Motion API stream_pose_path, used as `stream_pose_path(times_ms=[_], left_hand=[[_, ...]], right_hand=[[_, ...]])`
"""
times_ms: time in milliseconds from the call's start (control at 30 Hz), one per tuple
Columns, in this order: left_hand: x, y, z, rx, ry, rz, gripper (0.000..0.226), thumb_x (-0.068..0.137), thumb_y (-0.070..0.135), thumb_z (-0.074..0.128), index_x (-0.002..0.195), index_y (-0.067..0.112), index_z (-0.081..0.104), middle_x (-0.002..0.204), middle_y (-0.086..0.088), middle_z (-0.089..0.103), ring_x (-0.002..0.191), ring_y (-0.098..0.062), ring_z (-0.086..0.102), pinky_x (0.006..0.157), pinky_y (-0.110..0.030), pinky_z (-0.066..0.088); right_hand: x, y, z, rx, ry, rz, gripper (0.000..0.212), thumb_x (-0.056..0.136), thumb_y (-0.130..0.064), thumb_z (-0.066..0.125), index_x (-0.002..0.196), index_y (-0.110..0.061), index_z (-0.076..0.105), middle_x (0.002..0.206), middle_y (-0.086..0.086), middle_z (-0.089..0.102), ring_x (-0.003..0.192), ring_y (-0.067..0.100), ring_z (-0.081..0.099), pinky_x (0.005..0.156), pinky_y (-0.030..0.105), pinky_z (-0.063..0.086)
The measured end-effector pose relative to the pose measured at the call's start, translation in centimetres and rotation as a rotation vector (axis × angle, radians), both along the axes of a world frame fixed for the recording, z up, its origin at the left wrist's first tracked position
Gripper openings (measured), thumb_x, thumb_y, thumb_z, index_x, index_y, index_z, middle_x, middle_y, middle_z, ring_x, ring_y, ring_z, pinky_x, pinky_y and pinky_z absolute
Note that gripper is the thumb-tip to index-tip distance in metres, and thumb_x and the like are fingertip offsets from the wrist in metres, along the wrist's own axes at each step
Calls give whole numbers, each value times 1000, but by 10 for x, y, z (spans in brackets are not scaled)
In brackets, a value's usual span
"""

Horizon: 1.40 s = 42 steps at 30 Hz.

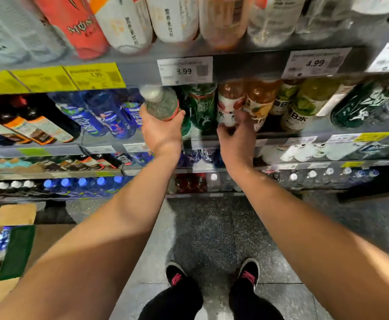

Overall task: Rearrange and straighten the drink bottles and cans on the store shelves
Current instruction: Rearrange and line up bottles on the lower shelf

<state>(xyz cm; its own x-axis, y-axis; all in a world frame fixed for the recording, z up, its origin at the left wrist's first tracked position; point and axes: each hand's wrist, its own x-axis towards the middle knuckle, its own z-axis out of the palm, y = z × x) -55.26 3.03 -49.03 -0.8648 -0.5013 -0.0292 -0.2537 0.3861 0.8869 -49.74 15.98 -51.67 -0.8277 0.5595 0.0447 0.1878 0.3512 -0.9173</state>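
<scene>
My left hand (160,132) grips a clear bottle with a white cap (161,103), held in front of the middle shelf beside the green bottles (200,107). To its right, the fingers of my right hand (236,132) curl round the lower part of an amber bottle with a red-and-white label (229,100) that stands on that shelf. More amber and pale-green labelled bottles (299,105) line the shelf to the right, and blue bottles (101,116) stand to the left.
The upper shelf carries a red can (78,24) and white bottles above price tags (185,70). Lower shelves hold capped water bottles (82,183). An open cardboard box (11,245) sits on the floor at left. My shoes (212,276) stand on grey speckled floor.
</scene>
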Motion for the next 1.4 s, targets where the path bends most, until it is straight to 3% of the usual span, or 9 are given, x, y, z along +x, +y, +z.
stream_pose_path(times_ms=[133,433,667,867,933,1033,1167,1267,1400], left_hand=[[-22,-1,1,-118,15,-123,59,70,34,86,117,9,60,115,-11,71,107,-29,66,83,-30,44],[-42,-16,-8,-334,-46,-100,56,77,40,78,116,3,62,120,-16,63,113,-35,60,87,-41,47],[-23,-16,-22,-216,207,-15,89,67,39,90,127,-10,45,127,-24,51,121,-40,47,104,-39,33],[7,29,-37,29,376,-167,43,76,9,83,103,13,49,86,3,45,78,-9,47,77,-24,42],[4,43,-42,27,325,-292,53,76,0,80,112,16,45,92,1,54,86,-2,57,85,-23,50],[-9,52,-45,45,251,-352,55,75,14,83,119,12,50,113,-8,61,102,-14,58,90,-22,48],[-17,57,-48,-36,195,-240,46,79,18,82,115,7,54,105,1,58,96,-13,54,82,-22,41],[-9,56,-52,-29,222,-95,58,76,25,85,124,8,56,118,-4,65,109,-21,59,94,-28,43],[-2,54,-51,-43,240,18,66,75,25,86,130,6,56,128,-6,62,120,-19,56,103,-21,38]], right_hand=[[-7,-11,-10,19,43,-62,40,90,-17,68,127,-5,56,125,10,62,119,25,56,101,39,46],[-14,-30,-15,53,155,-164,44,86,-15,69,127,-7,55,133,13,53,126,28,50,106,38,44],[-25,-22,-23,95,80,-177,72,84,-15,71,144,4,36,143,22,43,132,36,45,112,45,39],[-28,-11,-37,108,119,-178,76,86,-16,71,148,3,31,151,21,37,141,32,36,113,18,21],[-29,-5,-41,98,134,-149,76,86,-16,72,148,3,32,152,20,38,141,30,38,112,11,19],[-31,5,-47,105,143,-88,75,85,-16,73,147,3,34,150,19,41,138,31,42,115,27,33],[-33,17,-52,108,120,-14,79,88,-14,70,151,3,26,155,21,32,139,30,37,100,-7,12],[-38,15,-50,97,91,6,84,87,-18,72,152,0,22,156,21,28,143,31,31,116,18,22],[-47,9,-43,163,43,-58,82,80,-22,78,145,-1,33,145,21,35,135,34,35,111,35,32]])
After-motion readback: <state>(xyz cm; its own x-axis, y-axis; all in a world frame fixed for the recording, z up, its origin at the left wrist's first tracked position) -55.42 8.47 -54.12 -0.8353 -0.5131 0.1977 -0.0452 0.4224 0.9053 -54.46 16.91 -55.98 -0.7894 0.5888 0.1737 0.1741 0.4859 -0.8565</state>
